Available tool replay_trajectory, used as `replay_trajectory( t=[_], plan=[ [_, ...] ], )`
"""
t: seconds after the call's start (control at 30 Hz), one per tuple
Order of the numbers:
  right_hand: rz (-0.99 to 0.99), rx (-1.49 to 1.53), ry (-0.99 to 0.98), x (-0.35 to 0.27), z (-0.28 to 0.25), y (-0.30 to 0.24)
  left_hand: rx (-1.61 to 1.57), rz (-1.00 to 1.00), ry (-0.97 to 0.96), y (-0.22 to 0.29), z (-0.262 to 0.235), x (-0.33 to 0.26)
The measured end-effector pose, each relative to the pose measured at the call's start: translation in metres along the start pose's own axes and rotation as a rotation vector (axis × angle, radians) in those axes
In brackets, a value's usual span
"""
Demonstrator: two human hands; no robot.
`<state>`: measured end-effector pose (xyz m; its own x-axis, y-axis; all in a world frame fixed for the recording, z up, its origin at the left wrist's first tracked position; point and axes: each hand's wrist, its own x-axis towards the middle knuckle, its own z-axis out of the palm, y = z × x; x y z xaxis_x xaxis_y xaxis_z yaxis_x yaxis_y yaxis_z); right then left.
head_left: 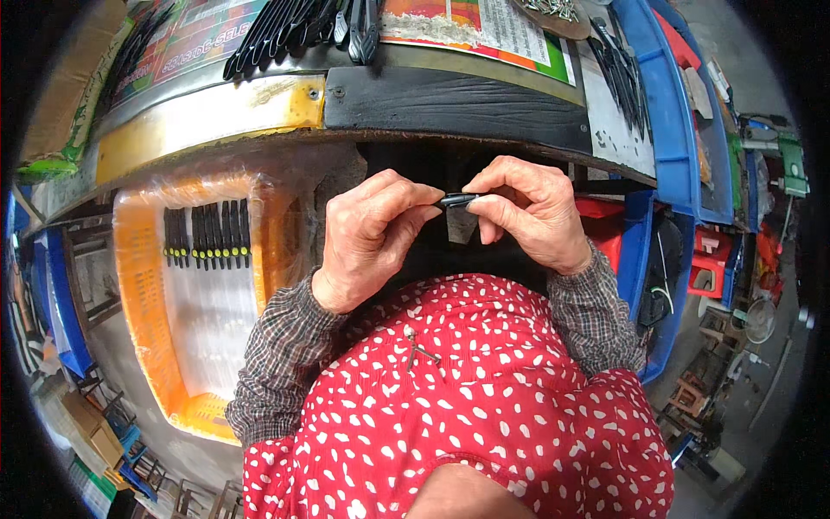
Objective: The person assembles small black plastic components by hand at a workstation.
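1. Holding a slim black piece (458,200) crosswise in front of the red spotted garment (467,363), at the near side of the table (458,102); too small to tell its exact kind.
2. Gripping one end between thumb and index finger of the left hand (372,232), and the other end in the same manner with the right hand (529,212).
3. Pinching with the fingers' ends only, probably for lack of room on so small a piece; supporting it from both sides, perhaps for steadiness and a clear view.
4. Laid side by side in an orange basket (138,268), over a pale plastic sheet (207,320): black sticks with yellow-green marks (221,232), probably in a row for easy counting.
5. Grouped on the table by kind: long black parts (285,30), thinner black parts (621,73) and small metal fasteners (558,9), likely for short reach.
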<state>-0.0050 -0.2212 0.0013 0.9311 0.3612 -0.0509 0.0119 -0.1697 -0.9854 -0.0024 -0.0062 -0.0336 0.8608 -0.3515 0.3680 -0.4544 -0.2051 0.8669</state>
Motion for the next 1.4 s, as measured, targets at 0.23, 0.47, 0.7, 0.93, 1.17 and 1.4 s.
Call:
replay_trajectory(
  t=[0.23, 0.47, 0.7, 0.93, 1.17, 1.4],
  plan=[
    [-0.014, -0.032, 0.039, -0.001, 0.004, 0.001, -0.002, 0.011, 0.048, 0.000, 0.002, -0.001],
    [-0.169, -0.267, -0.034, 0.005, 0.005, -0.006, 0.006, -0.026, 0.021, 0.007, 0.002, -0.001],
    [-0.196, -0.276, 0.011, 0.002, 0.010, -0.016, -0.106, -0.095, 0.006, 0.015, -0.009, -0.001],
    [-0.153, -0.053, 0.116, 0.002, 0.013, -0.025, -0.803, -0.438, 0.039, 0.021, -0.024, -0.001],
    [-0.224, -0.146, 0.096, 0.016, 0.021, -0.045, -0.930, -0.377, 0.208, 0.035, -0.041, 0.021],
    [-0.283, -0.183, 0.143, 0.022, 0.004, -0.045, -0.273, -0.123, 0.386, 0.039, -0.118, 0.070]
  ],
)
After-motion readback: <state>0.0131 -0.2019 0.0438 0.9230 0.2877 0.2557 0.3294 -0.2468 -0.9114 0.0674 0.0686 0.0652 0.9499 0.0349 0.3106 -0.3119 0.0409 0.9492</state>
